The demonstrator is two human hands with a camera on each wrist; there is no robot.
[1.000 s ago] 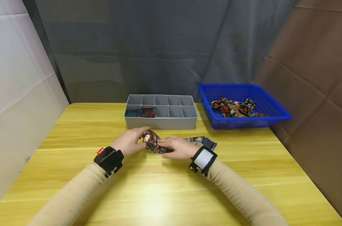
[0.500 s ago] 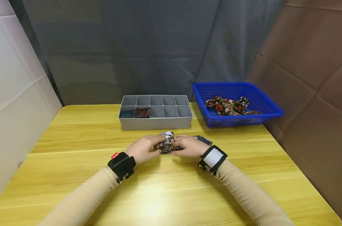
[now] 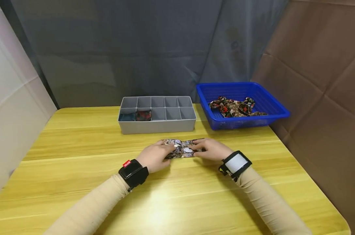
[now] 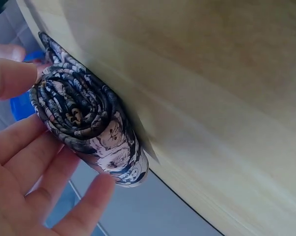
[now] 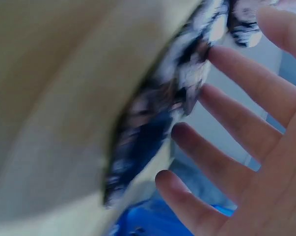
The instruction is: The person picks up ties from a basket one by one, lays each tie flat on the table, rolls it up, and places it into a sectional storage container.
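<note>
Yellow table (image 3: 77, 182) — hands seemingly on rolled tie (image 3: 181, 148)

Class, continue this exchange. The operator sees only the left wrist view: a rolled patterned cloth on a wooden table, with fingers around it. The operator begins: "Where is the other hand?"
Observer: The right hand lies on the roll, at the end opposite the left hand, fingers straight.
Operator: What stands behind the roll?
Observer: A gray divided box; its two near-left compartments hold cloth.
Operator: Is there any more cloth around?
Observer: Yes, loose patterned strips lie in a blue basket to the right of the box.
</note>
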